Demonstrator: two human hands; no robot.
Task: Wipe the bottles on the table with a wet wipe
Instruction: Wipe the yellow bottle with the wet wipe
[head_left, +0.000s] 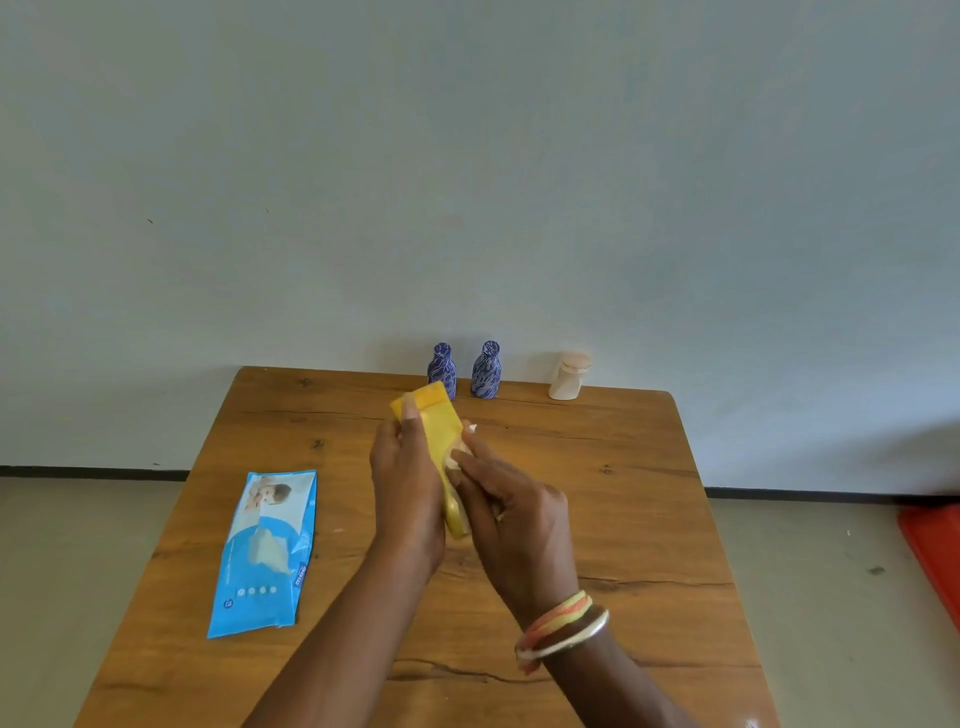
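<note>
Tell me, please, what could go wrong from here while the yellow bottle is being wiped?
1. The left hand holds the yellow bottle above the table while the right hand rubs it with the wet wipe; dampness might make it slip and drop.
2. The left blue bottle, the right blue bottle and the cream bottle stand upright at the table's far edge; a careless reach could topple one off the back.

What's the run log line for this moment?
phase: wiping | left hand: holds yellow bottle | right hand: presses wet wipe on it

Knotty wood table (597, 519); seemingly plastic pack (267, 556).
</note>
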